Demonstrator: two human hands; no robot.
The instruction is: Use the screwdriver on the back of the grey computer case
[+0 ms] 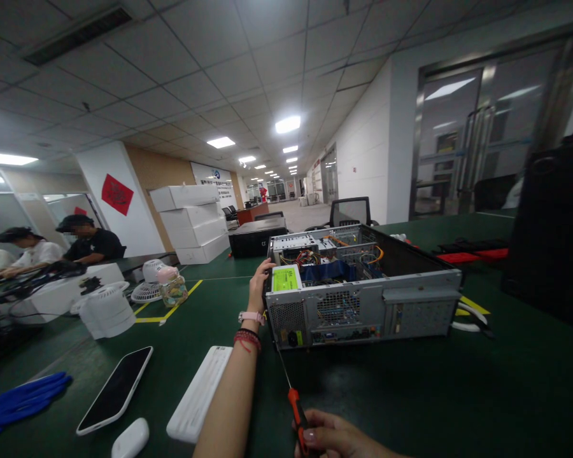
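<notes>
A desktop computer case point(410, 312) lies on its side with its top side uncovered and its rear panel facing me. Inside show wiring, blue parts and a power supply with a bright green label point(286, 278). My left hand point(258, 285) grips the case's left side, its fingertips at the upper edge. In my right hand point(332, 434) is a screwdriver point(296, 407) with a red and black handle, the fingers closed round it. Its thin shaft points up to the rear panel's lower left corner; whether the tip sits in a screw is too small to tell.
On the green table, a phone point(117, 389), a white power bank point(198, 394), an earbud case point(130, 439) and blue gloves point(21, 401) lie at left. Behind them stand a glass jar point(173, 289) and white boxes point(191, 226). A black case point(549, 229) stands right. People sit far left.
</notes>
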